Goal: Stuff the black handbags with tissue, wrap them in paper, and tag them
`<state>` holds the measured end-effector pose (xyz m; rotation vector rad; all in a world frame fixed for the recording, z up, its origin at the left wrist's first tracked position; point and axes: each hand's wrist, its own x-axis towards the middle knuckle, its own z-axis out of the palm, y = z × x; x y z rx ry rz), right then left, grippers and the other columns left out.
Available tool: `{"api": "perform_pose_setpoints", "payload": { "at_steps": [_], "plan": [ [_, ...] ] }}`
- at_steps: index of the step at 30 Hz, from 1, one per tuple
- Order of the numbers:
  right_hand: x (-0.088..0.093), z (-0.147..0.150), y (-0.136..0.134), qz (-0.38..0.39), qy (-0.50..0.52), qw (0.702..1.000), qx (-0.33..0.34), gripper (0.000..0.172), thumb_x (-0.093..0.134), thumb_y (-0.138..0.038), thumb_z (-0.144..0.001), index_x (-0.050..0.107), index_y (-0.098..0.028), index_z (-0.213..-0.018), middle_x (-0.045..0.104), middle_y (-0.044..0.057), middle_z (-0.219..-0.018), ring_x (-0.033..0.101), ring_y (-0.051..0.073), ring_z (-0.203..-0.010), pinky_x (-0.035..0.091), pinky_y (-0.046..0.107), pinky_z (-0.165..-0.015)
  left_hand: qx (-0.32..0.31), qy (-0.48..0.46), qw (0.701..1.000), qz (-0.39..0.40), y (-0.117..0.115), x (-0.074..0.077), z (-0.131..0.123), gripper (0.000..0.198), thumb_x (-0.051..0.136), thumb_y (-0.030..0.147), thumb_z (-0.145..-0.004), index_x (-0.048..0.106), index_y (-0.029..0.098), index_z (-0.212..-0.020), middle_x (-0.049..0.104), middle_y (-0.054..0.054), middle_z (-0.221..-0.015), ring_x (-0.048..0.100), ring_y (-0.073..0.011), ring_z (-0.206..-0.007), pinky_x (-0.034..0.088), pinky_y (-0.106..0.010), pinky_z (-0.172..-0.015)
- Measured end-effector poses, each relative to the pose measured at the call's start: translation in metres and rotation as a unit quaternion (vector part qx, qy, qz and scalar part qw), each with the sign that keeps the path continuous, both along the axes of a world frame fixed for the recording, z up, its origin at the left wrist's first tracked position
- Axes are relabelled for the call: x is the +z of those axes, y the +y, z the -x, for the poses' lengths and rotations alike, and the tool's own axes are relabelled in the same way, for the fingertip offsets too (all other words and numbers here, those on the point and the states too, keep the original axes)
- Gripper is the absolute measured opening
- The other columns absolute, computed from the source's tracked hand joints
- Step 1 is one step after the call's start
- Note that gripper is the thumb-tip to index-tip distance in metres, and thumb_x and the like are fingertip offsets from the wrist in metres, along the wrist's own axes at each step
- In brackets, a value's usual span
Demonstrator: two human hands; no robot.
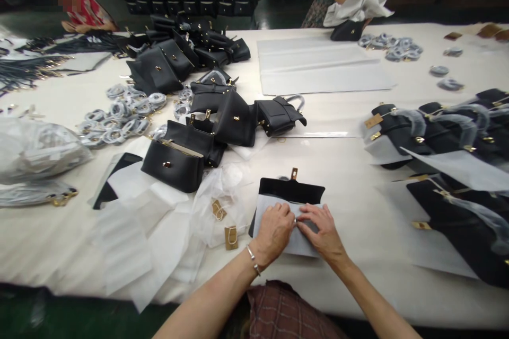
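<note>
A small black handbag [292, 190] lies flat near the table's front edge, flap open, a gold clasp at its top. A grey-white sheet of wrapping paper [302, 241] covers its front. My left hand [274, 233] rests on the paper with fingers curled, pinching it at the middle. My right hand [320, 230] lies beside it, fingers pressed down on the same sheet, fingertips meeting the left hand's. A silver bracelet sits on my left wrist.
Several black handbags [199, 132] are piled at the left centre, more wrapped ones [449, 132] at the right. White sheets and plastic bags [159, 233] lie to my left, with coiled wrapped straps [119, 116] behind. Another person [350, 5] handles paper at the far edge.
</note>
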<state>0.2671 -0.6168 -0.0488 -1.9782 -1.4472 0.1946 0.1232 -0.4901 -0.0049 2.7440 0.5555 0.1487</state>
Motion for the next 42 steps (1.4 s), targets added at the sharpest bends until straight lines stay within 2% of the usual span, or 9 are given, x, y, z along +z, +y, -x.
{"api": "perform_pose_setpoints", "payload": {
  "at_steps": [12, 18, 21, 25, 28, 31, 34, 38, 42],
  "plan": [
    [0.036, 0.02, 0.021, 0.09, -0.139, 0.985, 0.058, 0.017, 0.065, -0.028, -0.086, 0.071, -0.031, -0.101, 0.069, 0.003, -0.115, 0.052, 0.033, -0.124, 0.018, 0.063, -0.115, 0.038, -0.035, 0.998, 0.02, -0.009, 0.013, 0.01, 0.018, 0.048, 0.009, -0.091, 0.053, 0.018, -0.106, 0.059, -0.006, -0.107, 0.053, -0.0234, -0.096, 0.048, -0.038, -0.084],
    [0.011, 0.009, 0.013, 0.069, -0.104, 0.991, 0.054, 0.02, 0.058, -0.036, -0.092, 0.07, -0.029, -0.107, 0.067, 0.005, -0.123, 0.056, 0.029, -0.122, 0.024, 0.063, -0.113, -0.062, -0.06, 0.996, 0.031, -0.008, 0.005, 0.031, 0.019, 0.047, 0.017, -0.097, 0.053, 0.018, -0.115, 0.061, -0.006, -0.111, 0.054, -0.0216, -0.103, 0.044, -0.036, -0.087],
    [0.002, -0.002, 0.002, 0.057, -0.111, 0.988, 0.093, 0.034, 0.059, -0.043, -0.092, 0.064, -0.028, -0.122, 0.064, 0.007, -0.13, 0.054, 0.029, -0.126, 0.025, 0.059, -0.115, -0.059, -0.027, 0.998, 0.0, -0.01, 0.004, 0.036, 0.022, 0.048, 0.02, -0.097, 0.052, 0.019, -0.119, 0.062, -0.006, -0.107, 0.054, -0.022, -0.101, 0.043, -0.037, -0.083],
    [0.003, -0.01, -0.009, 0.048, -0.092, 0.988, 0.115, 0.049, 0.059, -0.045, -0.092, 0.055, -0.023, -0.136, 0.059, 0.01, -0.136, 0.052, 0.03, -0.129, 0.028, 0.058, -0.114, -0.041, -0.003, 0.999, -0.03, -0.015, 0.01, 0.031, 0.015, 0.05, 0.017, -0.095, 0.056, 0.018, -0.108, 0.061, -0.006, -0.103, 0.054, -0.022, -0.097, 0.042, -0.037, -0.08],
    [0.016, -0.018, -0.008, 0.055, -0.005, 0.994, 0.092, 0.039, 0.057, -0.048, -0.092, 0.066, -0.025, -0.122, 0.065, 0.008, -0.128, 0.059, 0.031, -0.121, 0.034, 0.058, -0.112, -0.068, -0.005, 0.996, -0.061, -0.015, 0.013, 0.028, 0.011, 0.049, 0.016, -0.095, 0.057, 0.016, -0.102, 0.06, -0.007, -0.1, 0.055, -0.0226, -0.095, 0.041, -0.037, -0.079],
    [0.036, -0.036, 0.01, 0.07, 0.128, 0.989, -0.029, 0.033, 0.058, -0.051, -0.09, 0.072, -0.025, -0.104, 0.073, 0.007, -0.109, 0.068, 0.028, -0.104, 0.049, 0.049, -0.1, -0.106, -0.03, 0.992, -0.063, -0.012, 0.012, 0.03, 0.014, 0.044, 0.017, -0.098, 0.057, 0.017, -0.105, 0.061, -0.007, -0.109, 0.055, -0.0206, -0.096, 0.04, -0.037, -0.082],
    [0.054, -0.06, 0.047, 0.056, 0.192, 0.971, -0.13, 0.045, 0.063, -0.051, -0.084, 0.068, -0.02, -0.116, 0.071, 0.011, -0.115, 0.067, 0.027, -0.105, 0.053, 0.044, -0.096, -0.109, -0.04, 0.992, -0.055, -0.01, 0.012, 0.034, 0.023, 0.04, 0.017, -0.1, 0.054, 0.018, -0.119, 0.06, -0.009, -0.121, 0.056, -0.0193, -0.1, 0.039, -0.037, -0.086],
    [0.057, -0.082, 0.098, 0.106, 0.188, 0.97, -0.113, 0.066, 0.069, -0.042, -0.072, 0.06, -0.011, -0.129, 0.059, 0.019, -0.134, 0.061, 0.031, -0.117, 0.051, 0.043, -0.096, -0.112, -0.032, 0.991, -0.064, -0.012, 0.013, 0.036, 0.029, 0.042, 0.017, -0.099, 0.049, 0.016, -0.127, 0.061, -0.011, -0.119, 0.056, -0.0211, -0.103, 0.039, -0.036, -0.086],
    [0.054, -0.079, 0.12, 0.161, 0.187, 0.968, -0.042, 0.028, 0.068, -0.037, -0.07, 0.075, -0.018, -0.089, 0.076, 0.006, -0.086, 0.071, 0.023, -0.079, 0.056, 0.031, -0.071, -0.099, -0.036, 0.993, -0.051, -0.013, 0.007, 0.033, 0.028, 0.046, 0.013, -0.095, 0.05, 0.014, -0.123, 0.063, -0.008, -0.109, 0.056, -0.0212, -0.097, 0.04, -0.036, -0.084]
  ]
}}
